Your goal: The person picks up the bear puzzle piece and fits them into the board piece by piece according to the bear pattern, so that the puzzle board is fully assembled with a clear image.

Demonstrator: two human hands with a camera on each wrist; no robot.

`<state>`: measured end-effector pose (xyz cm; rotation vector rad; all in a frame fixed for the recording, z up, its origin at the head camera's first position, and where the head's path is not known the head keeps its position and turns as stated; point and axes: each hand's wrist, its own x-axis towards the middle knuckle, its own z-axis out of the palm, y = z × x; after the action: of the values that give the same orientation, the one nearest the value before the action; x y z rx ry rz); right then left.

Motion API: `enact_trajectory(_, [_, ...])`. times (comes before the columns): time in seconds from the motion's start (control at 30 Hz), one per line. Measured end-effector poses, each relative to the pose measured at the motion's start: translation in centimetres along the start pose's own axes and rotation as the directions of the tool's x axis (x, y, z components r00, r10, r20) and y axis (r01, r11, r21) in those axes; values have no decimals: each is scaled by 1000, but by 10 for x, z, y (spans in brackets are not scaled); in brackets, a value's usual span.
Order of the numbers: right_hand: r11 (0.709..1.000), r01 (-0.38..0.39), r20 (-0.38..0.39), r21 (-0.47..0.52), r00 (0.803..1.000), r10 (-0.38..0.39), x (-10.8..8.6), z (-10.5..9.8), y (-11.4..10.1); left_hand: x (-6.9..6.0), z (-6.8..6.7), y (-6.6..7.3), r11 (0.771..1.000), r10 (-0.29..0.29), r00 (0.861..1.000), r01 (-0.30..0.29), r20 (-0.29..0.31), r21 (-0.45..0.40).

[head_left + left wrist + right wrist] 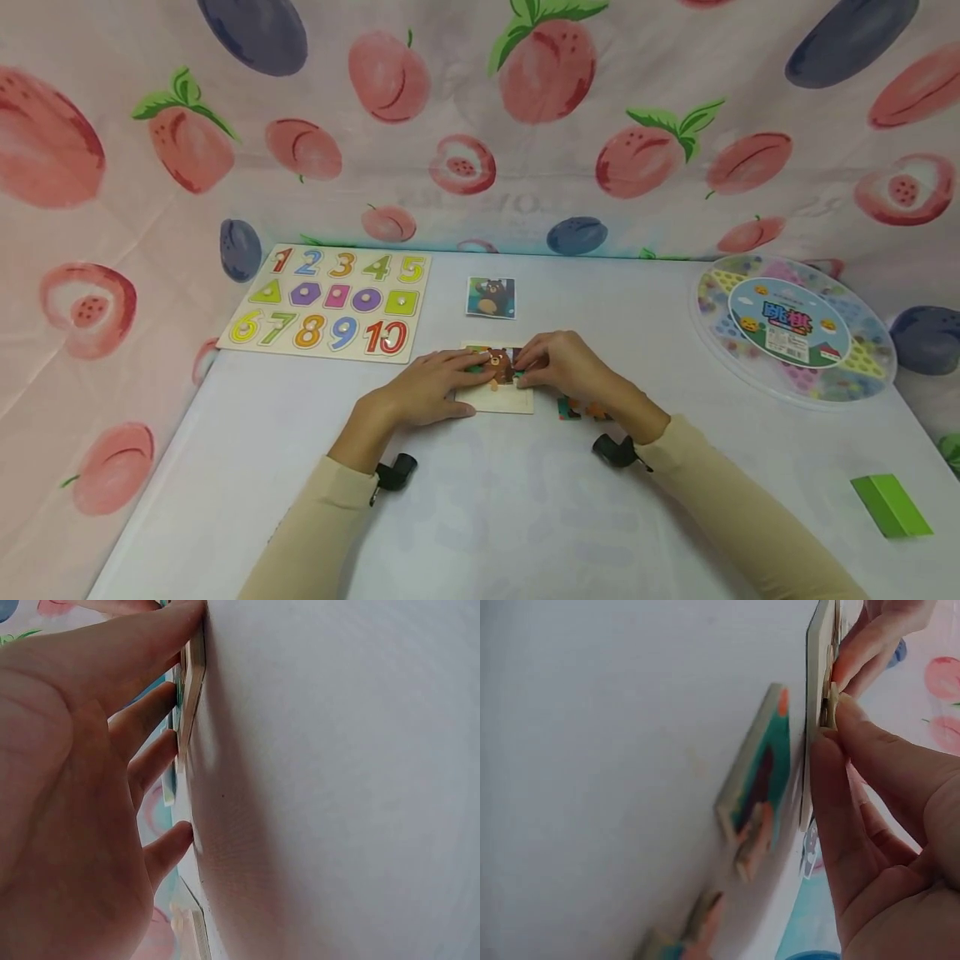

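Note:
A small wooden puzzle board lies mid-table, its upper part filled with pieces that show a brown bear. My left hand rests on the board's left side with fairly straight fingers; in the left wrist view its thumb lies along the near edge. At the right side, my right hand pinches a small puzzle piece between thumb and index finger, against the board. The piece's picture is mostly hidden by the fingers. Loose puzzle pieces lie beside the board, under the right wrist.
Behind the board lies a bear picture card. A wooden number and shape board is at the back left. On the right are a round Chinese checkers box and a green block. A fruit-print curtain hangs behind.

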<state>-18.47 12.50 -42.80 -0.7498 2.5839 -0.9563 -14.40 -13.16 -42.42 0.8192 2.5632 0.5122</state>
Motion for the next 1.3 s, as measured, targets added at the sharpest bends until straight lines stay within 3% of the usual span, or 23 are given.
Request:
enact_trajectory(0.3, [999,11,30,-49,999,-10,1,-1,-2,-1,1,-1,1000,-3,1000,3,-8,-16])
enact_trajectory(0.53, [999,-45,48,-20,998,46,8,-2,5,0,1,-2,1000,-1,1000,1,-10,-9])
enact_trajectory(1.07, [981,-150,83,-119,983,161,28,-3,2,0,0,-1,1000,6,1000,-6,-7,13])
enact_trajectory(1.3, [980,-157,95,-121,981,169,28,-3,2,1,0,-1,1000,5,1000,-5,-4,25])
